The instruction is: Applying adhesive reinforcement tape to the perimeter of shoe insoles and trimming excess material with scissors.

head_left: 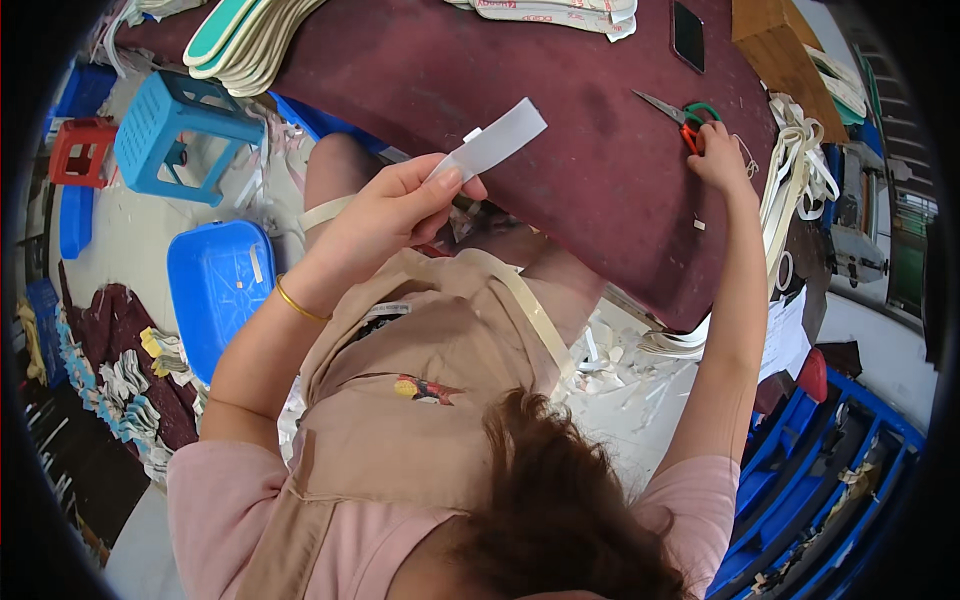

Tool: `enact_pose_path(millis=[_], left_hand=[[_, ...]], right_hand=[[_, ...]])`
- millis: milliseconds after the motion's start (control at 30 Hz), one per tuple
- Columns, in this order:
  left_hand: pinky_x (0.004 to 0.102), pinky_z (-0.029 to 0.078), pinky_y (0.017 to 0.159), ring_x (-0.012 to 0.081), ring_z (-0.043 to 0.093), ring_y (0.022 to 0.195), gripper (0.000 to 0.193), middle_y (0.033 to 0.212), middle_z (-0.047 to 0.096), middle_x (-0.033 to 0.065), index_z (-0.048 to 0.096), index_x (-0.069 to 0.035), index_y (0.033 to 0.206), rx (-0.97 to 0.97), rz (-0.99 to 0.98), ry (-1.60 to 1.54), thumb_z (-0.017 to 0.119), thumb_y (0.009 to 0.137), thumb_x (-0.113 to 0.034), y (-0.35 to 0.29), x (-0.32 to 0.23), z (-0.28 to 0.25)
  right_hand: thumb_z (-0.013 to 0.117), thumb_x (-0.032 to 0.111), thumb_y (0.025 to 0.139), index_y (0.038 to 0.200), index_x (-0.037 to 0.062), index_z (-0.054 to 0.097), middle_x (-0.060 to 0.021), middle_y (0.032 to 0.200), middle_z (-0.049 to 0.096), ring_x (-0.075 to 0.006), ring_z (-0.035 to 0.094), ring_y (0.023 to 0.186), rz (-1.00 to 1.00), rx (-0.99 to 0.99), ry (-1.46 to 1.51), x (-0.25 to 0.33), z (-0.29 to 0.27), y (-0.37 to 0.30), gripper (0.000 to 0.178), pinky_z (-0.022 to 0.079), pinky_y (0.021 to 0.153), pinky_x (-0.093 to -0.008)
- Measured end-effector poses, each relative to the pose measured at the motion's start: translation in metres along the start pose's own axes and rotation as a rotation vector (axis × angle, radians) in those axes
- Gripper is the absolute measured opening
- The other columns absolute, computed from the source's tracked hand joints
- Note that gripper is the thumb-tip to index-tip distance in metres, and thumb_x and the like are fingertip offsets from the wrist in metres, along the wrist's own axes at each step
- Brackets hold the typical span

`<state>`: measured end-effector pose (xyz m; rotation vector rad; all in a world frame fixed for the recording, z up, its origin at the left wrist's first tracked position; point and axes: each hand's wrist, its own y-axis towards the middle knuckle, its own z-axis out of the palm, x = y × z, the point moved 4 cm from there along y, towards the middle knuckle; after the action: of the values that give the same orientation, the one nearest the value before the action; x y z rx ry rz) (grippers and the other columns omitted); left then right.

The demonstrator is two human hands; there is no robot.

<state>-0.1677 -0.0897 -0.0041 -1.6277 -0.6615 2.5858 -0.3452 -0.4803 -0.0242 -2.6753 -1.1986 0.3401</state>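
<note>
My left hand [405, 200] pinches one end of a flat white strip [503, 137] between thumb and fingers. The strip is held up over the near edge of the table, its free end pointing to the upper right. On the right side of the dark red tabletop [560, 110], my right hand [720, 160] has its fingers closed at the orange handle of a pair of scissors [684, 116]. Their other handle is green, and the blades point up and left. How far the fingers go into the handle loop is hidden.
Stacked insole-shaped pieces [245, 45] lie at the table's far left. A phone [688, 37] rests near the far right, beside a cardboard box [785, 60]. Pale strips [795, 170] hang over the right edge. Left are a blue stool [170, 130] and blue basin [215, 290].
</note>
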Motion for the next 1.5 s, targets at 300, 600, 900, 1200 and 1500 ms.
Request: enact_pose_path(millis=[300, 600, 900, 1200, 1500], left_hand=[[0.0194, 0.018, 0.046, 0.0026, 0.024, 0.051, 0.022, 0.061, 0.032, -0.0072, 0.052, -0.006, 0.098, -0.152, 0.007, -0.059, 0.049, 0.093, -0.027, -0.008, -0.006, 0.001], [0.0194, 0.04, 0.071, 0.0058, 0.052, 0.078, 0.017, 0.083, 0.059, -0.0008, 0.056, -0.004, 0.094, -0.105, 0.092, -0.121, 0.057, 0.089, -0.021, 0.001, -0.006, -0.001], [0.0218, 0.049, 0.067, 0.0081, 0.06, 0.072, 0.025, 0.08, 0.065, 0.0047, 0.061, 0.008, 0.1, -0.101, -0.155, 0.245, 0.065, 0.083, -0.01, -0.034, 0.02, -0.012], [0.0188, 0.042, 0.05, 0.0052, 0.054, 0.058, 0.019, 0.074, 0.063, 0.0023, 0.062, -0.002, 0.102, 0.42, -0.202, 0.011, 0.058, 0.09, -0.016, -0.054, 0.003, -0.01], [0.018, 0.036, 0.047, 0.0039, 0.046, 0.055, 0.047, 0.071, 0.057, 0.0003, 0.031, -0.008, 0.14, 0.324, 0.132, 0.043, 0.043, 0.096, -0.021, 0.066, -0.031, 0.08]], right_hand=[[0.072, 0.022, 0.076, 0.122, 0.0054, 0.039, -0.0117, 0.1, 0.051, -0.0202, 0.053, 0.087, -0.058, -0.28, 1.007, 0.084, 0.012, -0.135, 0.06, 0.045, 0.076, -0.0335], [0.059, 0.001, 0.075, 0.138, 0.0112, 0.026, -0.0019, 0.096, 0.044, -0.0113, 0.045, 0.082, -0.29, 0.336, 1.833, 0.227, 0.081, -0.238, 0.071, 0.042, 0.074, -0.0239], [0.065, 0.015, 0.079, 0.125, 0.0075, 0.044, 0.0008, 0.09, 0.046, -0.0056, 0.043, 0.073, -0.365, 0.505, 1.768, 0.256, 0.073, -0.227, 0.051, 0.038, 0.058, -0.0158], [0.07, 0.018, 0.077, 0.113, 0.0039, 0.057, -0.0098, 0.096, 0.06, -0.0206, 0.06, 0.082, 0.24, -0.276, 0.998, 0.15, -0.009, -0.182, 0.041, 0.048, 0.073, -0.0331], [0.063, 0.007, 0.084, 0.085, -0.0009, 0.063, -0.0124, 0.11, 0.06, -0.0171, 0.056, 0.099, -0.201, -0.573, 1.717, 0.161, -0.033, -0.145, 0.008, 0.042, 0.088, -0.0301]])
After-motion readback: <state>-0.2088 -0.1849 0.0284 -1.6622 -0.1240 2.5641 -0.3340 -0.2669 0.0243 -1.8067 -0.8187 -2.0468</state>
